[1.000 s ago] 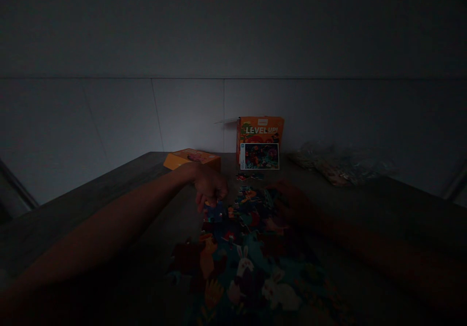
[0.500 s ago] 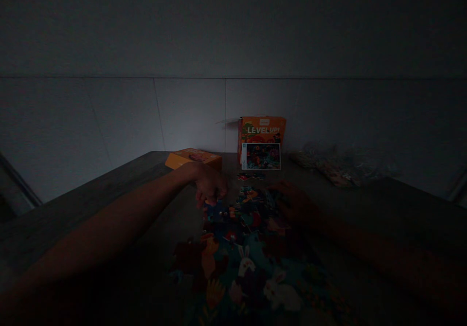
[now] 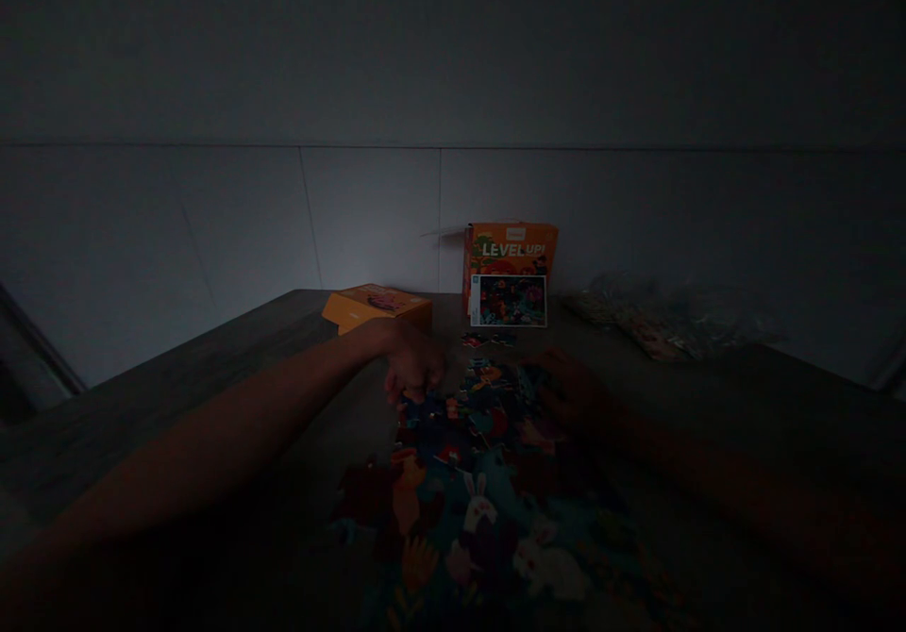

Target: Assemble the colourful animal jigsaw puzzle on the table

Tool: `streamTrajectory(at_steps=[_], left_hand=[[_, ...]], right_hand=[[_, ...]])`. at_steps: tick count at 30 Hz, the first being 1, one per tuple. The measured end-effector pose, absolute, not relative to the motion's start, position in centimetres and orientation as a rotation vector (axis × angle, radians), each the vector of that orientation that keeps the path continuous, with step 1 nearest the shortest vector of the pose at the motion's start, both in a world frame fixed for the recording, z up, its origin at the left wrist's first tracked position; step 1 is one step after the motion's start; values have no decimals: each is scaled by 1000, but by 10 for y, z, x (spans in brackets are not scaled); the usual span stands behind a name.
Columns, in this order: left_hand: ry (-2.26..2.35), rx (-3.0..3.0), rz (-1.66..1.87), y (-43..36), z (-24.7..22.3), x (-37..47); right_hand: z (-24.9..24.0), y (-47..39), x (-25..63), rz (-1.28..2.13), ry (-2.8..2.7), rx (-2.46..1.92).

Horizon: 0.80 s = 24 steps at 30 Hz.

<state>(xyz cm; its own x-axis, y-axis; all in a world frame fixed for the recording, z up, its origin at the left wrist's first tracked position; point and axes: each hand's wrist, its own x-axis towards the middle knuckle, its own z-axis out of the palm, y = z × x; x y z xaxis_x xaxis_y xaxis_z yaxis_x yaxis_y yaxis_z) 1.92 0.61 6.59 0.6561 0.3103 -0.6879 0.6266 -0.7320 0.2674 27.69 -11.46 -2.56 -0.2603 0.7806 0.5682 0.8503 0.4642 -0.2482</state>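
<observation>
The view is very dark. A colourful jigsaw puzzle [image 3: 488,490] with rabbits and flowers covers the middle of the table. At its far left edge is my left hand [image 3: 416,363], fingers bent down onto the pieces; whether a piece is under the fingertips is hidden. My right hand [image 3: 566,387] rests on the puzzle's far right edge, its fingers dim and blurred. Between and beyond the hands lie a few loose pieces [image 3: 488,340].
An orange "LEVEL UP!" box [image 3: 513,236] stands at the back with a picture card [image 3: 510,301] leaning on it. An orange box [image 3: 378,302] lies left of it. Clear plastic bags [image 3: 665,321] holding pieces lie at the back right of the grey table [image 3: 283,330].
The view has shifted very slightly. My left hand has moved a little to the right along the puzzle's far left edge. My right hand has hardly moved.
</observation>
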Motion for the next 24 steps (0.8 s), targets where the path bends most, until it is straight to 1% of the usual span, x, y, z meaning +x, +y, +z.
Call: streamTrajectory(at_steps=[7, 19, 22, 24], left_hand=[[767, 2422, -732, 2, 68, 23], [751, 2531, -811, 3, 62, 25], [771, 2600, -715, 0, 62, 25], [790, 2679, -549, -1, 61, 25]], right_hand=[[-26, -114, 277, -147, -2066, -1331], [-27, -112, 278, -151, -2074, -1306], [-26, -112, 277, -133, -2088, -1326], [-26, -112, 277, -121, -2092, -1349]])
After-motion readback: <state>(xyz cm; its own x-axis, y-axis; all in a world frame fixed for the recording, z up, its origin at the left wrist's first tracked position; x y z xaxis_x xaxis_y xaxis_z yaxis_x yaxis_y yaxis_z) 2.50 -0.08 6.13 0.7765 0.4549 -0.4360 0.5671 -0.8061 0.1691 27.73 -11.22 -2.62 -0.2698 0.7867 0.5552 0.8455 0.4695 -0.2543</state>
